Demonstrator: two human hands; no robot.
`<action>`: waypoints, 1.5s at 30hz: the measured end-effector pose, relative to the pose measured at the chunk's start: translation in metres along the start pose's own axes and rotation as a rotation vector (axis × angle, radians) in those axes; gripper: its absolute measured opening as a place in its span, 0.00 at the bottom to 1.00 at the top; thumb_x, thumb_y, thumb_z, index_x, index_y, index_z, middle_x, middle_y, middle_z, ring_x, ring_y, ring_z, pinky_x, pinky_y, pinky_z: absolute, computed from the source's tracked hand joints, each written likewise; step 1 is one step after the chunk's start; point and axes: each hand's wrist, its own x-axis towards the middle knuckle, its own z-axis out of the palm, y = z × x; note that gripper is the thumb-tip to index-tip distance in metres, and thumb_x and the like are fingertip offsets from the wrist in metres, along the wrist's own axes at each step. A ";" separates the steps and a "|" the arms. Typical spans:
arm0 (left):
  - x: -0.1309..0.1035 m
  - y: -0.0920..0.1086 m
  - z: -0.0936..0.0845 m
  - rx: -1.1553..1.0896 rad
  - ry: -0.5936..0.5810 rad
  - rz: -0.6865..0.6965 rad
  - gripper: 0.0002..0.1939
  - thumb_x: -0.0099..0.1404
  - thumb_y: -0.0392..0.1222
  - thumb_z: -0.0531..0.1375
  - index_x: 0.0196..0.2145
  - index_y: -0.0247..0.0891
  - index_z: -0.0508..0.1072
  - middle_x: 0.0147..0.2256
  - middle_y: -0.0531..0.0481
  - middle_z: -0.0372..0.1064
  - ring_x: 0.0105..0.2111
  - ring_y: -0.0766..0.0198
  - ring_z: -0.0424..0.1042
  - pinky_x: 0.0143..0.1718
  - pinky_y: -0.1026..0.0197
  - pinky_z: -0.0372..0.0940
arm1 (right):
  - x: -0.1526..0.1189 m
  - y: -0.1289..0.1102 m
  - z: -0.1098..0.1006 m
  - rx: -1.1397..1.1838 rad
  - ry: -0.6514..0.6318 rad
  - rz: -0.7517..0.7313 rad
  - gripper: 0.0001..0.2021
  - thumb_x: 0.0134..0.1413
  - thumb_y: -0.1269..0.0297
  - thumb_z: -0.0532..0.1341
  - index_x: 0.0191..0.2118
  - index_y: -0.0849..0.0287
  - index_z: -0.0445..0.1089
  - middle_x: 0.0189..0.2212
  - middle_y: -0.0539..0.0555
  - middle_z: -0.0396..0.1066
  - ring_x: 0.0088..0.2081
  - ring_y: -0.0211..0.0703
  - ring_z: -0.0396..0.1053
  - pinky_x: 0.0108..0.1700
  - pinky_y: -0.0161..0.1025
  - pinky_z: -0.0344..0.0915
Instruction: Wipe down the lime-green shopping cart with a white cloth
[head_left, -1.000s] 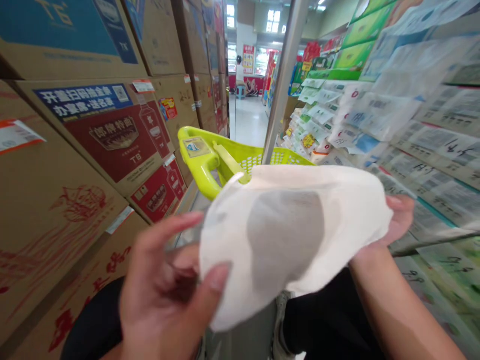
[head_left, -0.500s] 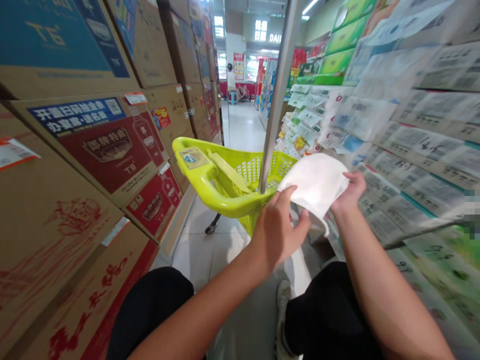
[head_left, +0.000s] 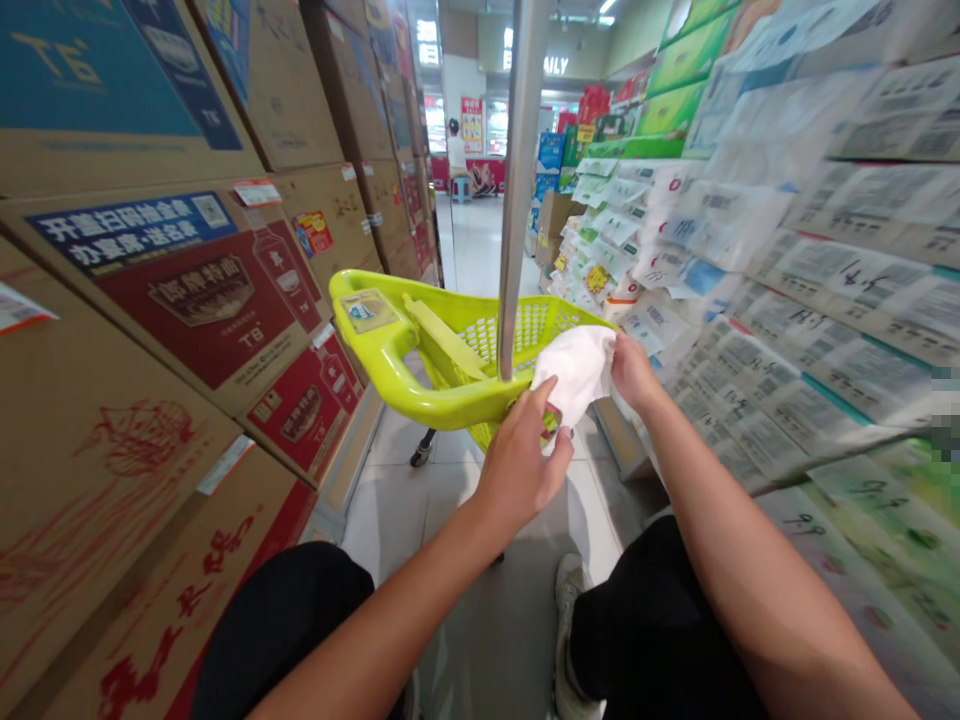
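Left hand (head_left: 525, 447) and right hand (head_left: 632, 372) grasp a limp white cloth (head_left: 579, 362) by opposite edges, a two-sided hold that probably keeps the soft sheet spread. Cloth raised before the right corner of a lime-green cart (head_left: 420, 400); whether it touches the rim cannot be told from this angle. Metal pole (head_left: 519, 180) rising at the cart's near edge. Flanking the aisle: stacked cartons (head_left: 112, 430), left, and wrapped packs (head_left: 840, 275), right, printed sides outward, presumably for reading. Far end: a person (head_left: 456, 150) at a blue stool (head_left: 461, 186).
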 end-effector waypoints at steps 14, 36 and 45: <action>0.045 0.036 -0.015 0.566 0.114 0.253 0.29 0.68 0.39 0.59 0.65 0.30 0.64 0.63 0.32 0.66 0.74 0.39 0.52 0.73 0.34 0.53 | 0.029 -0.030 0.038 0.099 0.096 -0.075 0.17 0.43 0.61 0.62 0.43 0.54 0.71 0.37 0.51 0.78 0.39 0.50 0.76 0.44 0.47 0.78; 0.033 0.002 -0.035 0.883 -0.018 0.159 0.26 0.70 0.39 0.57 0.64 0.26 0.68 0.61 0.30 0.70 0.62 0.44 0.67 0.70 0.44 0.52 | -0.025 -0.014 0.066 -1.134 -0.341 -0.513 0.25 0.74 0.53 0.41 0.32 0.54 0.69 0.32 0.60 0.74 0.39 0.54 0.70 0.46 0.47 0.61; 0.014 -0.022 -0.060 0.836 0.060 0.227 0.28 0.72 0.46 0.58 0.67 0.41 0.69 0.67 0.38 0.67 0.63 0.43 0.66 0.67 0.41 0.52 | -0.065 -0.020 0.099 -1.081 -0.438 -0.687 0.24 0.74 0.45 0.47 0.44 0.57 0.72 0.41 0.61 0.77 0.45 0.56 0.70 0.48 0.47 0.58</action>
